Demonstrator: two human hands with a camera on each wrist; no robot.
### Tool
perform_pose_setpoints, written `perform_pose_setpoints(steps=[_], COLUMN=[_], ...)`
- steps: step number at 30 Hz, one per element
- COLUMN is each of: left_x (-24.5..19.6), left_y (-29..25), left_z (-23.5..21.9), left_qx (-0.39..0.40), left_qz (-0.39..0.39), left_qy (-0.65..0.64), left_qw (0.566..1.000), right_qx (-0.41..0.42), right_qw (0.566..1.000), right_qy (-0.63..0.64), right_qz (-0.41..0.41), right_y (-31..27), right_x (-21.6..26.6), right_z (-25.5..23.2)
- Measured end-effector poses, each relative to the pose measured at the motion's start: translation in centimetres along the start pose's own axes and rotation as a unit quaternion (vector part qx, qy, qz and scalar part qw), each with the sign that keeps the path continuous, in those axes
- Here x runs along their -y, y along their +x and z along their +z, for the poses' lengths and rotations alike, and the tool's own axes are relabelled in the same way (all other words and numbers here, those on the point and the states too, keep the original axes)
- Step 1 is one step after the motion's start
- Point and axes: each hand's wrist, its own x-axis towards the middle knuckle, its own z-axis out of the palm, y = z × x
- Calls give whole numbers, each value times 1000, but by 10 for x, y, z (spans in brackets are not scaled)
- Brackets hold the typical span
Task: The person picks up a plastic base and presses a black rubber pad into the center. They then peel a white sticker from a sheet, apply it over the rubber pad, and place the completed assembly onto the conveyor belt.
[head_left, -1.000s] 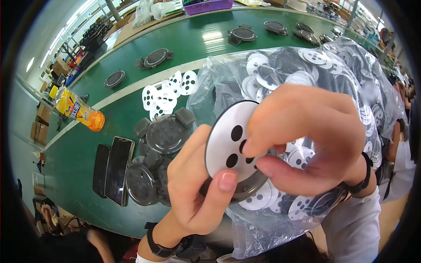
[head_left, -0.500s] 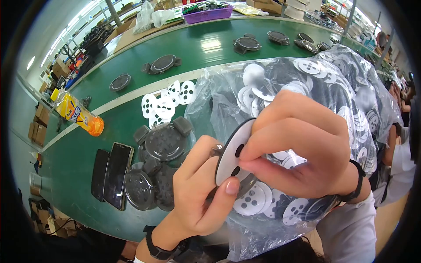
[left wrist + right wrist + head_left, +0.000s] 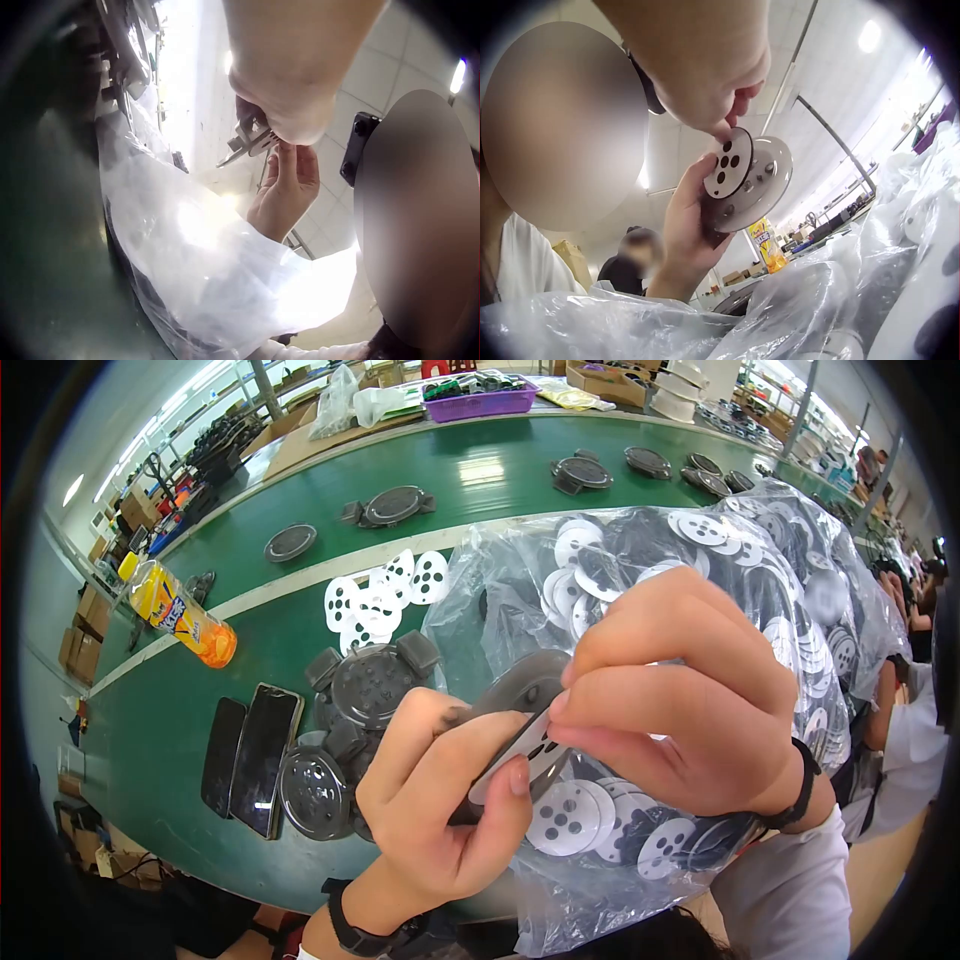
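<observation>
In the head view my left hand [image 3: 445, 795] holds a round, see-through grey plastic cover [image 3: 528, 678] together with a white disc with black dots. Its thumb lies on the disc's dotted face. My right hand [image 3: 690, 705] pinches the disc's upper edge between thumb and fingers. Seen from the right wrist, the dark-rimmed disc [image 3: 728, 171] stands at an angle in front of the cover [image 3: 774, 180], which has small studs inside. In the left wrist view the cover and disc appear edge-on between the two hands.
A clear plastic bag [image 3: 590, 900] full of dotted discs spreads under and beyond my right hand. Left of my hands lie stacked grey covers [image 3: 316, 792], two phones [image 3: 266, 760], loose discs [image 3: 372, 608] and a drink bottle [image 3: 180, 615]. More parts lie on the green belt [image 3: 480, 485] behind.
The disc has tilted from nearly face-on to nearly edge-on in the head view, uncovering the grey cover behind it. Parts on the belt have shifted right.
</observation>
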Motion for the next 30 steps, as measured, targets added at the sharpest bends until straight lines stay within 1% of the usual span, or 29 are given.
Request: perform_pose_setpoints(steps=[2,5,8,14,17,20,30], left_x=[0,-5,-3,-5,-4,-6,-7], left_y=[0,0,-2,-2,-2,0,0], left_z=[0,1,2,1,0,-1,-1], left_qx=[-11,-16,-19,-10,-9,-4,-7], left_qz=[21,16,14,10,14,11,27], left_qy=[26,38,34,47,39,34,70], left_qw=[999,999,999,999,999,999,997], right_qx=[-10,-50,-42,-51,-34,-45,21], right_qw=[1000,998,998,997,998,997,993], right_qy=[-11,-29,-45,-50,-57,-59,-91], right_qz=[-23,-21,-34,-6,-16,-34,-68], right_y=[2,2,1,2,1,1,3], right_x=[1,9,11,12,11,11,9], right_z=[2,6,6,8,8,8,1])
